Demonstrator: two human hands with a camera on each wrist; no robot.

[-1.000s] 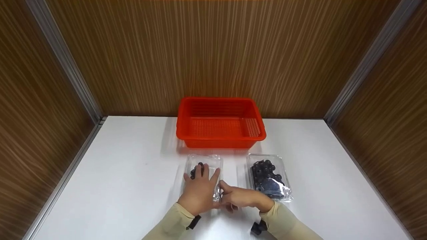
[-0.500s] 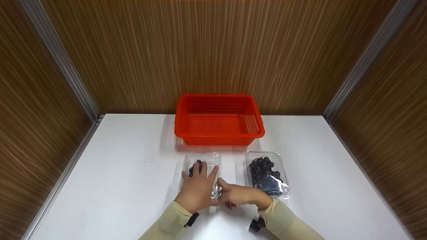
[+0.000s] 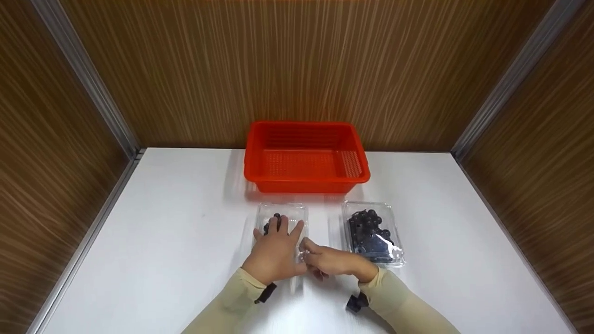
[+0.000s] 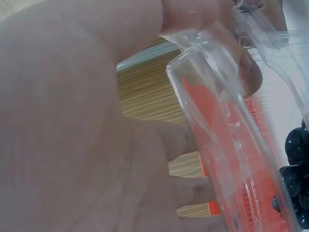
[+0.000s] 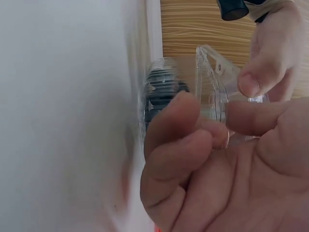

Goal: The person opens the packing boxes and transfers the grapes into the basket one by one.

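On the white table [image 3: 176, 232], just in front of the red basket [image 3: 306, 157], my left hand [image 3: 274, 250] lies flat on the lid of the near clear clamshell [image 3: 281, 218], fingers nearly straight and spread, pressing the box down; a few dark berries [image 3: 274, 221] show past my fingertips. From my left wrist view the thumb sits against the lid's rim. If I lean too hard, the thin plastic could buckle, or the box could skid toward the basket.

Beside it, my right hand [image 3: 325, 262] has thumb and curled fingers pinched on the clamshell's near right corner edge, as the right wrist view shows. I judge this is the catch being worked. If it gives suddenly, the lid may spring and the box jump, scattering berries over the table. A slipping pinch would leave the lid fastened.

Further right, the second clamshell [image 3: 373, 234], heaped with berries, sits just beside my right wrist; a jerk of that arm could knock it.
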